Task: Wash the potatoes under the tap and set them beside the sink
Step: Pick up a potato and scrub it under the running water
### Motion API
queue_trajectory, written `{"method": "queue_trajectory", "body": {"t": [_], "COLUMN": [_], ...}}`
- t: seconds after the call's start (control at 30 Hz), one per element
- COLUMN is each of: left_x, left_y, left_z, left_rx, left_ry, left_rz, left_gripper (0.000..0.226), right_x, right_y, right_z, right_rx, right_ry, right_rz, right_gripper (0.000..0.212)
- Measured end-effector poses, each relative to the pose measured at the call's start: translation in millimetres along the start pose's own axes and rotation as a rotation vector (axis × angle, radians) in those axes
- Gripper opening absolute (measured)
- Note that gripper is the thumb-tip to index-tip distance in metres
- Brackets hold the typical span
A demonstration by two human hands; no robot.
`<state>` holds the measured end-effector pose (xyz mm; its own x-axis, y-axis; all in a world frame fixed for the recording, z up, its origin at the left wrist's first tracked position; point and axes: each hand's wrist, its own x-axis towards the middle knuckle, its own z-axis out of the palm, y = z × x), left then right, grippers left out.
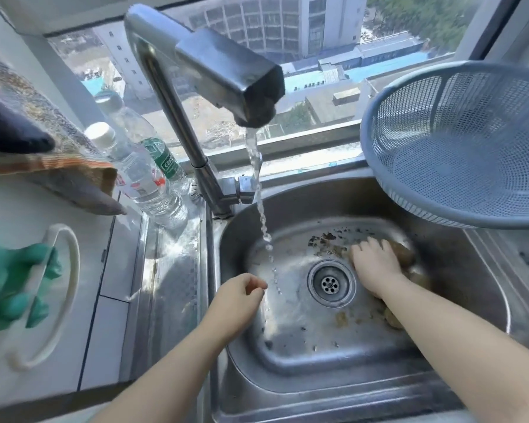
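Note:
Brown potatoes (405, 254) lie at the right side of the steel sink (287, 355), partly hidden under my right hand (374, 265) and forearm. That hand rests over the far potato with its fingers curved on it. Another potato (393, 319) peeks out below my forearm. The tap (226, 74) runs, and its stream (261, 209) falls left of the drain (331, 283). My left hand (240, 296) hovers over the sink's left side beside the stream, fingers loosely curled, holding nothing.
A blue-grey colander (458, 145) sits tilted on the sink's right rear corner. Two plastic water bottles (141, 175) stand left of the tap. Green rubber gloves (16, 279) hang at the far left. Dirt specks dot the basin. The drainboard (519, 264) extends right.

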<state>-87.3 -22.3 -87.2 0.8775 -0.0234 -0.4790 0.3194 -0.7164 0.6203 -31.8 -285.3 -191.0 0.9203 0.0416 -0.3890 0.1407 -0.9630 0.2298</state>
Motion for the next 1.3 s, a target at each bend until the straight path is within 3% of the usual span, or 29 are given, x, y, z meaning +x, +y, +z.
{"method": "queue_trajectory", "body": {"t": [0.27, 0.43, 0.53, 0.67, 0.73, 0.87, 1.03, 1.2, 1.3], "left_x": [-0.1, 1.1, 0.1, -3.5, -5.5, -11.6, -24.5, -23.5, -22.0], "left_y": [-2.6, -2.5, -1.5, 0.0, 0.3, 7.6, 34.6, 53.3, 58.5], "left_z": [2.8, -2.7, -6.3, -10.8, -14.5, -19.2, -11.9, -4.5, -5.4], "left_rx": [0.008, -0.016, -0.062, -0.181, -0.259, -0.499, -0.919, -1.127, -1.192], "left_ry": [-0.002, 0.015, 0.027, 0.022, 0.026, 0.013, -0.229, -0.203, -0.197], "left_rz": [-0.006, -0.021, -0.045, -0.076, -0.098, -0.164, -0.222, -0.198, -0.274], "left_gripper": [0.015, 0.015, 0.015, 0.016, 0.016, 0.022, 0.024, 0.021, 0.026], "right_x": [15.9, 17.1, 9.3, -18.7, -40.0, -76.7, -93.5, -102.3, -104.7], "right_y": [-0.2, -9.8, -25.2, -47.3, -56.5, -70.5, -88.0, -102.1, -105.6], "right_z": [13.8, 14.4, 5.7, -36.1, -62.0, -100.1, -122.2, -134.7, -130.7], "right_rx": [-0.158, -0.153, 0.039, 0.7, 0.86, 1.057, 1.263, 1.287, 1.263], "right_ry": [-0.013, 0.043, 0.05, -0.085, -0.091, -0.067, -0.062, 0.086, 0.105], "right_rz": [0.066, 0.031, -0.001, -0.081, -0.14, -0.18, -0.082, -0.026, -0.004], "right_gripper": [0.044, 0.031, 0.035, 0.063, 0.07, 0.074, 0.065, 0.046, 0.045]}}
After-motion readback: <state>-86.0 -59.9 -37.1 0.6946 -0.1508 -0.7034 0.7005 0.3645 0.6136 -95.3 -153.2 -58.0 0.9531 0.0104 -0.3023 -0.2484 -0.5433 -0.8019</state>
